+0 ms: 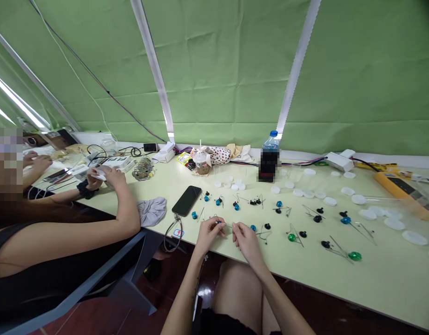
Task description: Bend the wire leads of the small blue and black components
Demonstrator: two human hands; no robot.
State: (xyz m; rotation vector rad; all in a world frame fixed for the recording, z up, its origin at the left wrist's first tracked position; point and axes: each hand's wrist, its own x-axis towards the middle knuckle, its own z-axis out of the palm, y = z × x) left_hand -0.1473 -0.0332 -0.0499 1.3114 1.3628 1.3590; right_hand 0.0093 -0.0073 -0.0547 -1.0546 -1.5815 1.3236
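- Green sheet wall (207,56): we see it slope over the back, crossed by pale strips (153,60).
- Table (305,274): long, pale, running along under the wall.
- Co-worker (106,225): seated left, black top, both hands raised around a small white item (100,173).
- Our arms: both enter from the bottom, converging at the table's near edge.
- Orange device (409,197): far right, beside the wall base. Bottle (271,142): back, right of centre.
- Left hand (210,231): fingers curled, thumb and fingertips pinched narrow on a small blue piece (219,222).
- Right hand (245,237): just beside it, thumb against forefinger; something thin seems to reach it, too fine for us to tell if gripped.
- Phone (187,201): lying left of our hands.
- White discs (414,237): scattered back and right.
- Bent wires (364,232), black knobs (317,218), green knobs (354,256): small groups across the table.
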